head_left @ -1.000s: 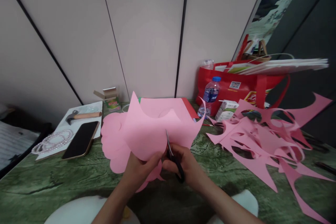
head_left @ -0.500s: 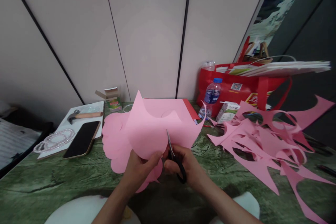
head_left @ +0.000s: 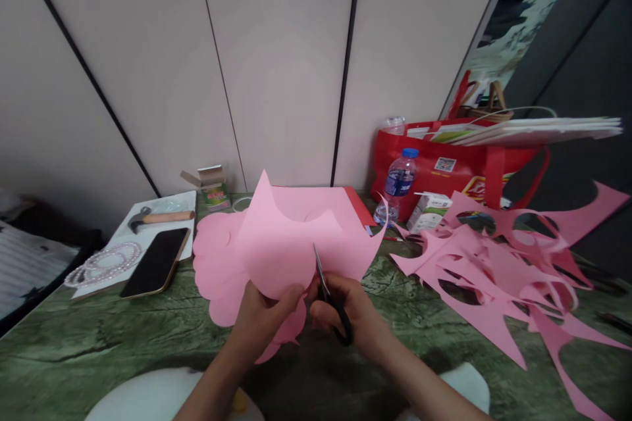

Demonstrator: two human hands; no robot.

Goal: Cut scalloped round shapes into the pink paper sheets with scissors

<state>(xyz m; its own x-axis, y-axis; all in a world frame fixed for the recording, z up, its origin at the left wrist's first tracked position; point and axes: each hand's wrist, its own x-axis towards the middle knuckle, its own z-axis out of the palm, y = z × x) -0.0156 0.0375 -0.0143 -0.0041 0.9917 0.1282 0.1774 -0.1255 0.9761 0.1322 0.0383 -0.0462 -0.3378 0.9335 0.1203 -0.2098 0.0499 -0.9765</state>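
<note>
A big pink sheet (head_left: 279, 247) is held up in front of the person, over a green counter (head_left: 162, 335). The left hand (head_left: 269, 312) pinches the sheet at its near edge, with the thumb on top. The right hand (head_left: 343, 309) is closed around the black handles of the scissors (head_left: 320, 270). One thin blade shows on top of the sheet, pointing away from the person. I can't tell how wide the blades are open. The far edge of the sheet has curvy bites cut out and sharp tips.

Just to the left of the sheet, and partly under it, are round pink cutouts (head_left: 212, 263). Behind the sheet lie flat pink paper (head_left: 316, 196) and something flat and red (head_left: 359, 207).

Farther left of the sheet are a black phone (head_left: 155, 263), a hammer (head_left: 168, 217) with a wooden handle, and loops of beads (head_left: 111, 260). A little open box (head_left: 214, 194) is behind the sheet, to the left.

To the right of the sheet is a messy heap of pink scraps (head_left: 474, 263) with round holes. Behind the sheet, to the right, are a water bottle (head_left: 399, 183) with a blue cap, a small white carton (head_left: 428, 212) and a full red bag (head_left: 427, 164).
</note>
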